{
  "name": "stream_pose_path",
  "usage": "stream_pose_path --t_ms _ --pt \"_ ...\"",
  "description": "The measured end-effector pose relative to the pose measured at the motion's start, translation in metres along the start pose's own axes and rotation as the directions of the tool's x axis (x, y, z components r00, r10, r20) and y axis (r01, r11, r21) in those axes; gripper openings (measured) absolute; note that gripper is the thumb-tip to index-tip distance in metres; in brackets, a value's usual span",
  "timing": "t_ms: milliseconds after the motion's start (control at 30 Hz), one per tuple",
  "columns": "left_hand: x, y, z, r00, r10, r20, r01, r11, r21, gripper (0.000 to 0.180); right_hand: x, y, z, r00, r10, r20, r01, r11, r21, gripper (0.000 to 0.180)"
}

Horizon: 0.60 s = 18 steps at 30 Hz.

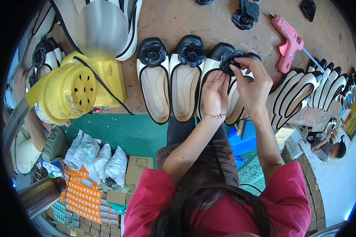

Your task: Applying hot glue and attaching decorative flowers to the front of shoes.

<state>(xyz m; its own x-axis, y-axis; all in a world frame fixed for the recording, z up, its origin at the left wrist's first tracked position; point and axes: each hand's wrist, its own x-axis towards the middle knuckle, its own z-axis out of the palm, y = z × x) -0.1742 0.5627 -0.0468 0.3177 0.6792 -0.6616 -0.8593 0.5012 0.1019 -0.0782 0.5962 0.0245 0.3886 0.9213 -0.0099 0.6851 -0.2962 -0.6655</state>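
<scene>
Dark hair (213, 205) hangs closest, over a pink shirt (148, 197). From there, left to right. A second person's arm (35, 132) at the far edge, partly behind a yellow machine (69, 93) with a perforated round end; black cord trailing across it. Below, at floor level: orange patterned stacks (85, 195), pale stuffed sacks (116, 166), a brown carton (138, 168).

On the worktop (162, 19), at its near edge, two cream flats with black piping, the first shoe (158, 104) and the second shoe (182, 96), side by side, each with a black flower on its dark toe. Two more shoes follow, partly covered by the hands.

Left hand (214, 94), beaded bracelet at the wrist: palm up, fingers laid together, grip closed on nothing I can see. Right hand (253, 81): thumb and fingers clamped on a black rosette (228, 62), held over the toe area of those covered shoes; whether it touches them, cannot tell.

Further back, loose black flowers (244, 17). Then a pink glue gun (289, 45), its clear stick protruding. Rows of similar shoes (292, 98) beyond; far right, another person (324, 146).
</scene>
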Motion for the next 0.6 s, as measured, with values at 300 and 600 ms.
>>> stream_pose_path --t_ms 300,600 --pt "0.011 -0.007 0.017 0.988 -0.117 -0.099 0.118 0.993 0.012 0.009 -0.005 0.029 0.026 0.999 0.009 -0.04 -0.007 0.999 0.041 0.014" --pt "0.007 -0.006 0.008 0.988 0.014 -0.157 0.007 0.991 0.132 0.012 0.071 0.056 -0.011 0.997 -0.074 0.034 0.074 0.997 0.003 0.016"
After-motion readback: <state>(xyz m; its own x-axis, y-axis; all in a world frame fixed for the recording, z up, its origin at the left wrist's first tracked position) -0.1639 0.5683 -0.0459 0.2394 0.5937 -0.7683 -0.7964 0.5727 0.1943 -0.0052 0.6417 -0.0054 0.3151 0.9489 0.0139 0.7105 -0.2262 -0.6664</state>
